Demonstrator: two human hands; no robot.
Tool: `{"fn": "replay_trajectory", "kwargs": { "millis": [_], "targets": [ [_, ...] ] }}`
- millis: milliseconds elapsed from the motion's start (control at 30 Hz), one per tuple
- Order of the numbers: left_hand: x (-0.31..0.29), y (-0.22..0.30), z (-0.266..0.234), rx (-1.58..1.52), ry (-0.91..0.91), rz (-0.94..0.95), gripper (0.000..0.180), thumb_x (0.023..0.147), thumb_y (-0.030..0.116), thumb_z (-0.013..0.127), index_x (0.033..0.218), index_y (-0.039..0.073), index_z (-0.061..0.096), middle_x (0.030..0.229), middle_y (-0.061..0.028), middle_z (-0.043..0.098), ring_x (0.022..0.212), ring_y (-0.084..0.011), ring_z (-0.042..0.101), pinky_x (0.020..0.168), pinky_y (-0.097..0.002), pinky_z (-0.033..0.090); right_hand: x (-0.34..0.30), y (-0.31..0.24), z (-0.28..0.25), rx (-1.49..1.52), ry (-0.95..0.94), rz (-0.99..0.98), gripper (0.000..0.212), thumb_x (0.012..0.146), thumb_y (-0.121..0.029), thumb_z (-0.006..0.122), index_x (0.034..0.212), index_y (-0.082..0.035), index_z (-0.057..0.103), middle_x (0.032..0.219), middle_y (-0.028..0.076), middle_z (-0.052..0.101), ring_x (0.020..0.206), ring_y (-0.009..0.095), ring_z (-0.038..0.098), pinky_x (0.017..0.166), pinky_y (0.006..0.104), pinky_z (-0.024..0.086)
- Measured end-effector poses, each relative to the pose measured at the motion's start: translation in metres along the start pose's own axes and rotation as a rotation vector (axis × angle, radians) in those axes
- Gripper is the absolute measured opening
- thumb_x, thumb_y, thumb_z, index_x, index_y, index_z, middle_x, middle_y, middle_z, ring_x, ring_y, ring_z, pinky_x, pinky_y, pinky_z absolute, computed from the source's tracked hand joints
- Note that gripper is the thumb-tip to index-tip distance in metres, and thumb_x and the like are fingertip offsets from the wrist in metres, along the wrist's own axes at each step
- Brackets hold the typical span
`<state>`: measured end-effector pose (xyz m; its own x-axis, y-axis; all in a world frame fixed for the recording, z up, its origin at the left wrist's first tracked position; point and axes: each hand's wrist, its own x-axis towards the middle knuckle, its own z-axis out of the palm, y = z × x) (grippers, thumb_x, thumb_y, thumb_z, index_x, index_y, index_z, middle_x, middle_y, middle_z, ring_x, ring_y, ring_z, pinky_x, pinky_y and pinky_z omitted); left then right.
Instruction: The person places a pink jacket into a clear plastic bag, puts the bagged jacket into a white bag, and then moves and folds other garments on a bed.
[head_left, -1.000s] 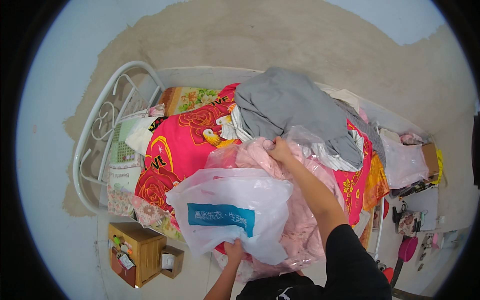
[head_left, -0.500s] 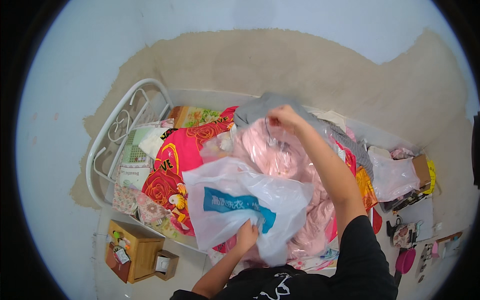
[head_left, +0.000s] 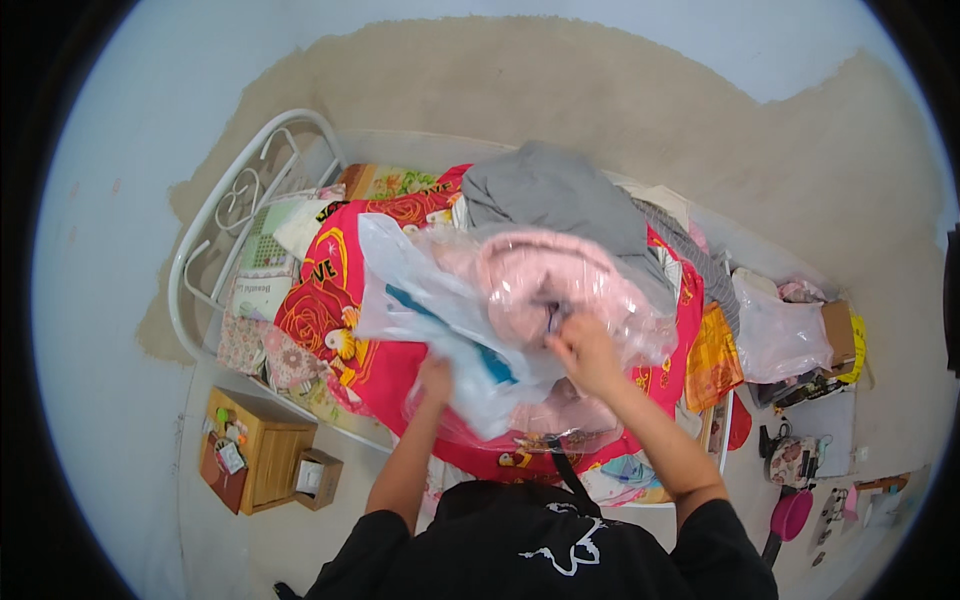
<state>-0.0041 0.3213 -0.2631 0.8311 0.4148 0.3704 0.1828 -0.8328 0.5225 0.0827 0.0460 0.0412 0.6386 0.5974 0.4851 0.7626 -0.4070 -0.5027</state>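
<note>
- My left hand (head_left: 437,380) is at the lower edge of the white plastic bag (head_left: 415,300) with a teal panel. It is blurred, so I cannot tell if these fingers pinch the film or only press it.
- My right hand (head_left: 588,355) is over the pink garment (head_left: 525,265) inside clear plastic (head_left: 645,335). The fingers are bent and near together, just beside a small dark piece (head_left: 551,318); I cannot tell whether they pinch it.
- The pink garment is on the middle of the bed (head_left: 320,400), bulging upward, toward the near edge. I think the bed carries its soft weight, so my hands need not lift everything.
- The white bag is crumpled along the garment's left side, probably because my left hand keeps its loose film there, beside the bundle.
- Under them is the red blanket (head_left: 395,370); the grey cloth (head_left: 560,190) is heaped behind, toward the far edge, which seems to leave me the near side for working.
</note>
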Motion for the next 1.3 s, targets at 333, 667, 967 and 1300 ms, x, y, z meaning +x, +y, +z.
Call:
{"fn": "replay_trajectory", "kwargs": {
  "millis": [333, 667, 967, 1300],
  "targets": [
    [0.035, 0.049, -0.267, -0.474, 0.482, -0.422, 0.031, 0.079, 0.009, 0.043, 0.101, -0.01, 0.053, 0.091, -0.0177, 0.058, 0.082, -0.0223, 0.054, 0.076, -0.0299, 0.041, -0.181, 0.038, 0.125, -0.313, -0.904, 0.54, 0.041, 0.072, -0.042, 0.058, 0.086, -0.004, 0.063, 0.09, 0.017, 0.061, 0.085, 0.028, 0.059, 0.075, 0.0422, 0.043],
    [0.107, 0.197, -0.316, -1.023, 0.242, -0.167, 0.031, 0.077, 0.01, 0.045, 0.103, -0.004, 0.054, 0.097, -0.0103, 0.058, 0.089, -0.0159, 0.055, 0.081, -0.0257, 0.04, -0.188, 0.04, 0.112, 0.446, -0.412, 0.838, 0.036, 0.076, -0.027, 0.056, 0.096, 0.003, 0.06, 0.087, 0.015, 0.064, 0.08, 0.021, 0.061, 0.072, 0.032, 0.046],
    [0.133, 0.156, -0.244, -0.96, -0.287, -0.36, 0.024, 0.078, 0.012, 0.05, 0.095, -0.002, 0.059, 0.087, -0.0056, 0.061, 0.073, -0.0135, 0.058, 0.068, -0.0264, 0.046, -0.208, 0.042, 0.071, 0.789, 0.009, 1.149, 0.033, 0.08, -0.03, 0.052, 0.082, 0.002, 0.059, 0.075, 0.008, 0.06, 0.066, 0.014, 0.055, 0.058, 0.0259, 0.042],
    [0.103, 0.125, -0.155, 0.11, -0.134, -0.098, 0.05, 0.073, 0.015, 0.062, 0.117, -0.003, 0.044, 0.108, -0.021, 0.052, 0.1, -0.0328, 0.05, 0.088, -0.0387, 0.037, -0.175, 0.005, 0.033, 1.176, 0.238, 1.39, 0.04, 0.084, -0.039, 0.041, 0.109, -0.008, 0.046, 0.099, 0.006, 0.055, 0.092, 0.016, 0.052, 0.071, 0.0303, 0.041]
  ]
}}
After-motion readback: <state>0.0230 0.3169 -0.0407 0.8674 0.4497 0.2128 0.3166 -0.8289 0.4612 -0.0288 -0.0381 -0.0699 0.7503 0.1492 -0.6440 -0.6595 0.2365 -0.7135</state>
